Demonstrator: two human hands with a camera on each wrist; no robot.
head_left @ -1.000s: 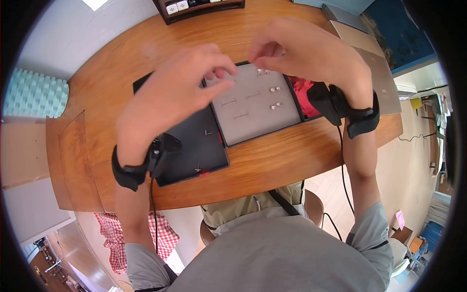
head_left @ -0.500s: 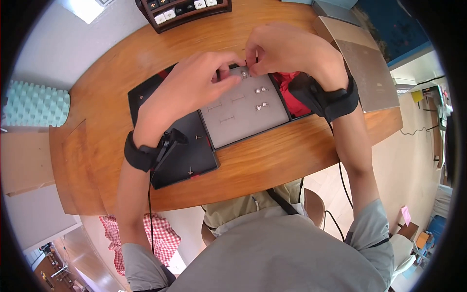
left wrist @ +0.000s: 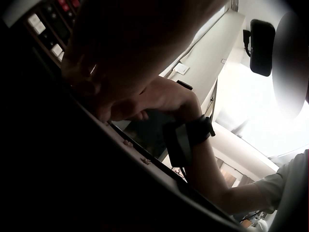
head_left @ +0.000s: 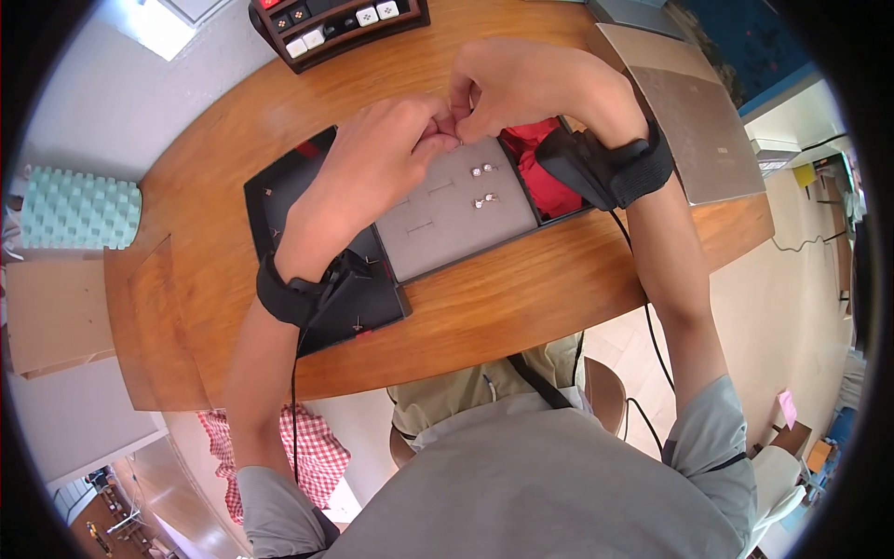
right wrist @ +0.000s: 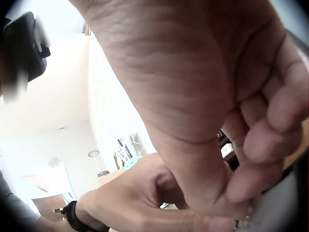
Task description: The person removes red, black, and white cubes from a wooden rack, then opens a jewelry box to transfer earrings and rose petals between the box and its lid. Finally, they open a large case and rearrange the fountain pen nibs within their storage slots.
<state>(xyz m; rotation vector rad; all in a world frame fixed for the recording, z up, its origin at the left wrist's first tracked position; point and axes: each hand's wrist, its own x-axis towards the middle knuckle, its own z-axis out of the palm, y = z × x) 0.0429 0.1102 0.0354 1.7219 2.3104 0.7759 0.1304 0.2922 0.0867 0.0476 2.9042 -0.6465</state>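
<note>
On a grey jewellery pad in a black box, my two hands meet at the far edge. There my right hand pinches at a small sparkling earring, thumb against fingertips. My left hand brings thumb and forefinger to the same spot, its thumb right beside the earring in the right wrist view. Fingers mostly cover this earring. Nearer me on the pad sit a pair of earrings and another pair. Thin slits mark the pad left of them.
Beneath my left wrist lies a black tray with several small metal pieces, one a stud. Red cloth fills the compartment right of the pad. A dark rack with small white boxes stands behind; a brown board lies at right.
My hands have drawn together at the pad's far edge, fingertips closing around the earring there. The head view has shifted, so box and rack appear further left.
</note>
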